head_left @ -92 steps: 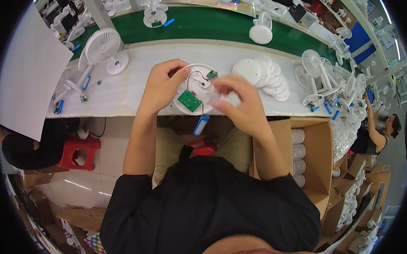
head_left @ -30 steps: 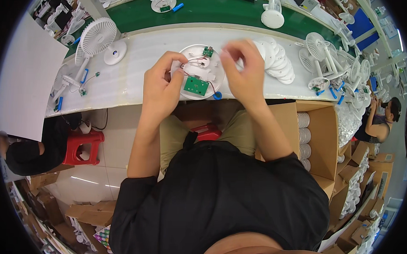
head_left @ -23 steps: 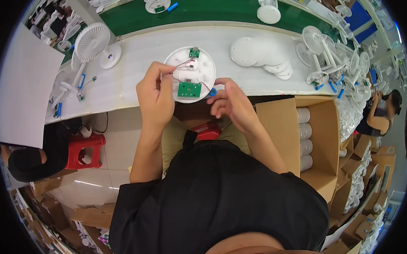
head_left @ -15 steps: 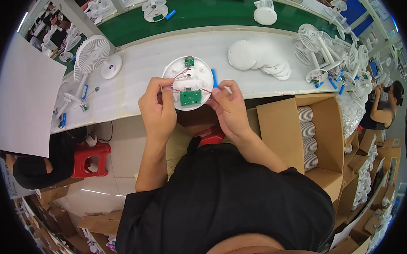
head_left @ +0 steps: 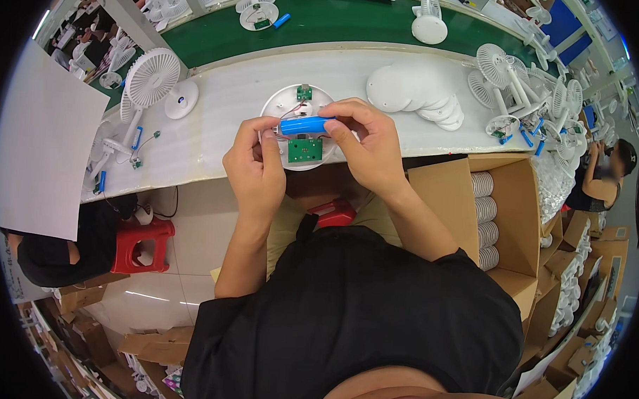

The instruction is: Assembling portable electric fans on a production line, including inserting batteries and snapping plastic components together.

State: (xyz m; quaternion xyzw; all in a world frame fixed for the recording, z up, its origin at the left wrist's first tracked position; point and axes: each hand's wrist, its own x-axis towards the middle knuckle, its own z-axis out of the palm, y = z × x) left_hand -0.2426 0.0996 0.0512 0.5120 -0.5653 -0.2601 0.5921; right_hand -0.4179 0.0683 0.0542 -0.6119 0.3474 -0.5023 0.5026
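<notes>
A blue cylindrical battery (head_left: pixel 302 126) lies level above a round white fan base (head_left: pixel 324 100). My right hand (head_left: pixel 367 148) grips its right end between thumb and fingers. At its other end, my left hand (head_left: pixel 257 166) is closed in a pinch, and whatever sits between those fingertips is hidden. Inside the base are a small green circuit board (head_left: pixel 304 93) at the top and a larger green circuit board (head_left: pixel 305 151) below the battery. Thin reddish wires (head_left: pixel 292 112) run between the upper board and my left fingertips.
Overlapping white discs (head_left: pixel 401 90) lie on the white table (head_left: pixel 225 91). White fans (head_left: pixel 153 77) stand left, with more fans (head_left: pixel 506 86) and blue batteries right. An open cardboard box (head_left: pixel 439 197) holds stacked round parts. Beyond runs a green belt (head_left: pixel 340 21). A person (head_left: pixel 605 174) sits far right.
The battery has come from beside the base's right edge to above its middle. My right hand has moved up and inward with it; my left hand still pinches at the left.
</notes>
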